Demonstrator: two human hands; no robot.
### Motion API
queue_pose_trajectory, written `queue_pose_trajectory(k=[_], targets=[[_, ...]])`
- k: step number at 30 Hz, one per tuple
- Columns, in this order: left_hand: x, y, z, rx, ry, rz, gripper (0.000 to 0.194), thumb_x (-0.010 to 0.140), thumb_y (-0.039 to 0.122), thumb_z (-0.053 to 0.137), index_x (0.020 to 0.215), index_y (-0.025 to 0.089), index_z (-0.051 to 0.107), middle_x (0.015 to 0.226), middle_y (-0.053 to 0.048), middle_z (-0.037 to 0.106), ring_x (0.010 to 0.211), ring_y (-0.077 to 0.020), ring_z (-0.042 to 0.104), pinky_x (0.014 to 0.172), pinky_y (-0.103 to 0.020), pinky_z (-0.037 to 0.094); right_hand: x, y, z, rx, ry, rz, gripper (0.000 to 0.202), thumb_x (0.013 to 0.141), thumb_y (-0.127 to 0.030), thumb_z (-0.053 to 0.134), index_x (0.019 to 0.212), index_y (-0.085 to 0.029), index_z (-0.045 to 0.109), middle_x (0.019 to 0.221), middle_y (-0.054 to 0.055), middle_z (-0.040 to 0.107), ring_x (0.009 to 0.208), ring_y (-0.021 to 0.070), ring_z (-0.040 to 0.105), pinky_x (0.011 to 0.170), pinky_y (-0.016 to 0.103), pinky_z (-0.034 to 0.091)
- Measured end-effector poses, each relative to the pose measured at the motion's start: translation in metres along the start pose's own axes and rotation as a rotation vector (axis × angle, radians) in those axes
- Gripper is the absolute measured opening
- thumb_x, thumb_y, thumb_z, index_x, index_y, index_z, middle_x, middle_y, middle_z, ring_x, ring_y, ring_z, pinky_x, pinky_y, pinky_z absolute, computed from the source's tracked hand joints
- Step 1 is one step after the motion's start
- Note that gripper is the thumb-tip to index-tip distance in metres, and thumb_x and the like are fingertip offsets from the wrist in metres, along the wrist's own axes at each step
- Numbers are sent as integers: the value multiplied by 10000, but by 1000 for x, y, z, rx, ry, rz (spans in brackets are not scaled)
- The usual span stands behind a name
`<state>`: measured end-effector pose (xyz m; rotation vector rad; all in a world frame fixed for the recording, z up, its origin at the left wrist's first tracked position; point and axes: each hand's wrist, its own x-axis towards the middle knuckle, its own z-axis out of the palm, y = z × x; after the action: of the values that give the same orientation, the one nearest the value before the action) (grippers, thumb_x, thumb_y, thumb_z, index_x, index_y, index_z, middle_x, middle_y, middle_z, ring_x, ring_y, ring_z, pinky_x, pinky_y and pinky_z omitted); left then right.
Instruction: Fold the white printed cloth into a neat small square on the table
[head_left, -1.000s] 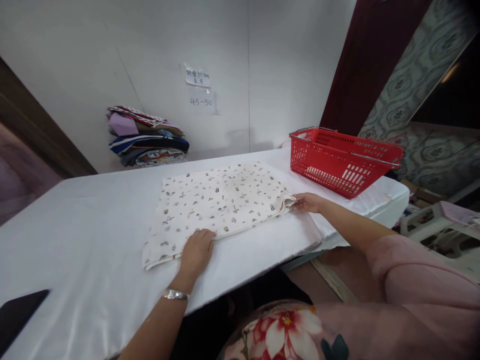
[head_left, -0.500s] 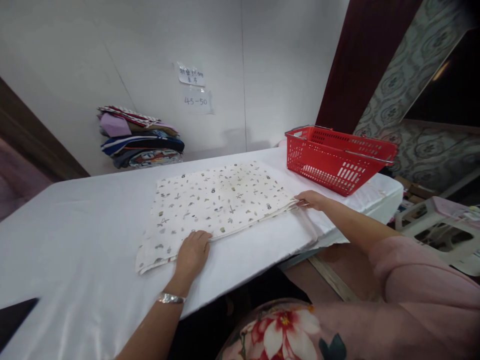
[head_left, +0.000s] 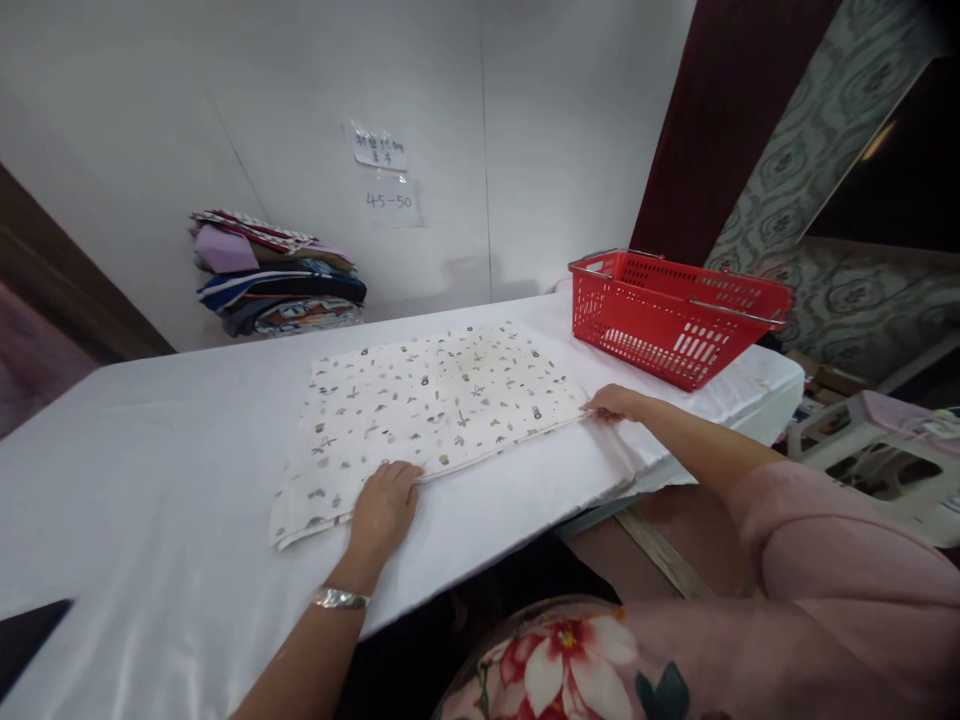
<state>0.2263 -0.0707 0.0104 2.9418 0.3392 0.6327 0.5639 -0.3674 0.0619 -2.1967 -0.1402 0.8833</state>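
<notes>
A white cloth [head_left: 427, 400] printed with small grey, green and brown motifs lies folded in layers on the white-covered table [head_left: 172, 450]. My left hand [head_left: 385, 502] rests on its near edge, left of the middle, with the fingers lying over the fabric and the thumb side hidden. At the cloth's near right corner, my right hand [head_left: 613, 402] has its fingers closed on the edge. Between the two hands the near edge runs fairly straight, its layers showing as thin lines.
A red plastic basket [head_left: 675, 320] with metal handles stands at the back right. Several folded fabrics form a stack [head_left: 277, 275] at the back left, against the wall. A dark flat object [head_left: 30, 640] lies at the left front. Beyond the table's right end is a white stool [head_left: 877, 460].
My right hand has moved slightly left and down along the corner, and the cloth's right edge layers now lie closer together. My left hand stays in place.
</notes>
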Motion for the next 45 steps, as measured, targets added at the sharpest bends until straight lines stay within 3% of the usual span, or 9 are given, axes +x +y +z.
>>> queue_pose_trajectory(k=[8, 17, 24, 28, 34, 39, 42, 45], targets=[[-1, -1, 2, -3, 12, 5, 254, 799, 123, 427, 953, 180, 621, 969, -76, 632, 913, -231, 549, 800, -372, 445, 6, 9, 0, -89, -19, 17, 291, 733, -351, 714, 605, -143, 557, 469, 12, 576, 398, 81, 479, 390, 189, 356], [-3, 0, 2, -2, 16, -7, 259, 795, 100, 435, 961, 185, 616, 965, -76, 628, 919, -223, 549, 799, -369, 441, 15, 10, 6, -129, 45, -43, 331, 636, -335, 768, 505, -167, 513, 330, -46, 423, 322, 65, 351, 344, 198, 246], [-3, 4, -1, 42, 22, -21, 264, 799, 100, 428, 958, 186, 621, 956, -77, 632, 897, -226, 550, 776, -374, 428, 8, 7, 1, 27, 71, -135, 195, 739, -251, 623, 591, -179, 518, 482, -14, 546, 450, 89, 487, 451, 184, 409], [-4, 6, -1, 41, 41, 35, 263, 787, 79, 438, 944, 194, 615, 939, -70, 629, 885, -217, 553, 780, -370, 425, 2, 13, -3, 67, 109, -178, 141, 749, -179, 540, 622, -190, 480, 462, -45, 486, 437, 80, 461, 455, 175, 402], [-7, 9, -1, 50, 18, 47, 267, 771, 45, 454, 929, 191, 612, 907, -60, 619, 883, -216, 546, 792, -376, 429, 4, 29, 0, -30, 139, -220, 82, 732, -154, 517, 669, -192, 480, 420, -56, 443, 393, 90, 427, 414, 199, 349], [-9, 12, 1, 46, -23, 34, 272, 766, 28, 464, 940, 180, 608, 913, -61, 612, 881, -210, 537, 788, -365, 437, 18, 45, 2, -427, 247, -171, 45, 722, -163, 519, 741, -204, 515, 436, -16, 499, 437, 161, 527, 443, 260, 396], [-10, 13, 3, 37, -18, 21, 272, 767, 24, 457, 938, 177, 603, 912, -60, 605, 875, -209, 526, 781, -360, 435, 18, 44, 7, -690, 367, -413, 228, 680, -170, 572, 907, -187, 590, 759, 107, 673, 751, 260, 651, 668, 357, 498], [-12, 14, 3, 21, -11, 14, 282, 768, 15, 444, 938, 182, 595, 911, -54, 598, 876, -202, 525, 794, -362, 430, 8, 30, 28, -746, 382, -810, 367, 746, -266, 545, 1101, -189, 595, 1184, 154, 604, 1122, 300, 544, 958, 441, 417]])
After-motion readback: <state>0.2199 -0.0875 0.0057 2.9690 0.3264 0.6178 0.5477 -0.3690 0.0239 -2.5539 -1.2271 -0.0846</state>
